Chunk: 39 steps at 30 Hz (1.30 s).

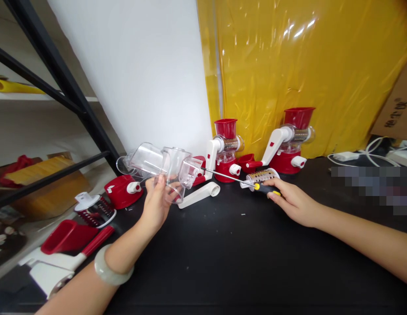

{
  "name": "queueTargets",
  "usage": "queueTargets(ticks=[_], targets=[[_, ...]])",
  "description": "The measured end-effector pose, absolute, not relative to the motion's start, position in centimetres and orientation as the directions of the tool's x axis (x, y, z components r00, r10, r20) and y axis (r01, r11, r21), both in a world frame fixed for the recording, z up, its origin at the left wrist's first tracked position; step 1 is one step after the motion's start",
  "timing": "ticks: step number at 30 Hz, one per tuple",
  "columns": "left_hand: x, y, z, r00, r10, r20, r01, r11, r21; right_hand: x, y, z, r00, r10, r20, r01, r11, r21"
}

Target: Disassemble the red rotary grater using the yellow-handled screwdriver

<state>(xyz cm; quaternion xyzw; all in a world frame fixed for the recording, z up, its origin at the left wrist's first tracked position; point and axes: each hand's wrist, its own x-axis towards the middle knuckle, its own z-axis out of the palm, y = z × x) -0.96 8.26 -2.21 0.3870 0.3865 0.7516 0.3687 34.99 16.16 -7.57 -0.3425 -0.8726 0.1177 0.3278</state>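
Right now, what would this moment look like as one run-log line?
left hand: grips clear housing; right hand: holds screwdriver, tip near housing's end; black table: loose white crank; further back: two upright red grinders

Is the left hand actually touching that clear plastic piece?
Touching. The head view shows the left hand holding the clear plastic piece, thumb laid on its outside and fingers visible through it.

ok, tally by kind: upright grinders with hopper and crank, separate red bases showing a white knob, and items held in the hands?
Upright grinders: 2
Separate red base: 1
Clear plastic body, left hand: 1
Screwdriver, right hand: 1
Total: 5
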Motion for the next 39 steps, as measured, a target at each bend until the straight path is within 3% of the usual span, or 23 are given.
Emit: queueTargets(ticks=[19,39], targets=[[-0.6,8.1,-2.9,-0.402,0.843,0.359,-0.189,-0.459,0.868,34.9,15.9,-7.5,-0.557,0.676,0.483,0.526,0.737,-0.425],[-1.1,8.2,-3.5,-0.314,0.802,0.508,-0.116,-0.563,0.818,34.7,15.8,-7.6,-0.582,0.709,0.398,0.418,0.681,-0.601]])
